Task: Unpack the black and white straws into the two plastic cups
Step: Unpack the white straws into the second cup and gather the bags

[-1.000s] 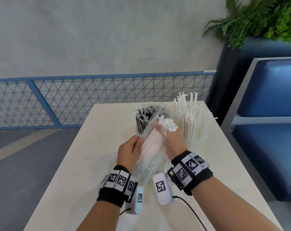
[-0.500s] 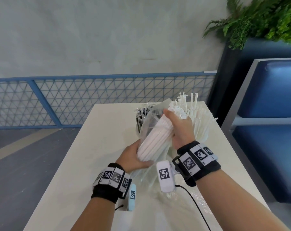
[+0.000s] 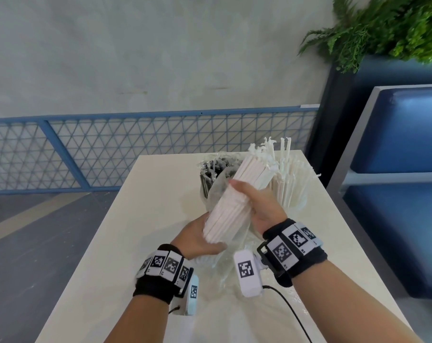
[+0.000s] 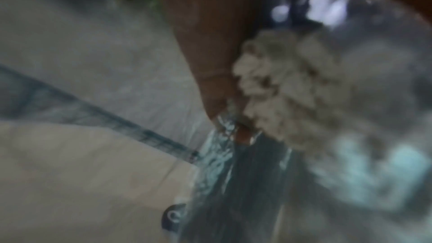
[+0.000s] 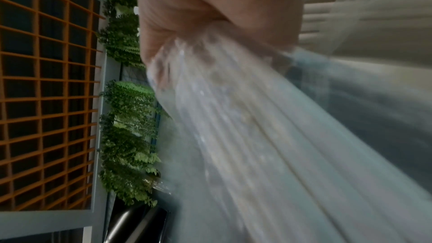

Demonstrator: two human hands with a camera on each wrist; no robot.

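Left hand (image 3: 200,237) cups the lower end of the white straw bundle (image 3: 237,196) from below, its grip curled round the cut ends and the loose clear wrapper (image 3: 231,256) that hangs there; judged purpose: hold the plastic back so the bundle slides free. The left wrist view is blurred but shows the straw ends against the fingers. Bundle lies tilted, upper end pointing toward the far right corner of the bench (image 3: 140,219), held above the surface near mid-bench. Right hand (image 3: 258,206) wraps its grip round the bundle's middle, thumb over the top; this looks like the carrying hold for lifting the straws to their cup. At the far edge, the left plastic cup (image 3: 206,184) holds black straws (image 3: 215,167) standing upright, some wrapper film apparently among them. Just beside it, toward the far right corner, the right plastic cup (image 3: 299,206) already holds white straws (image 3: 291,174) fanned outward. Judgement: black done, the held bundle still to add.
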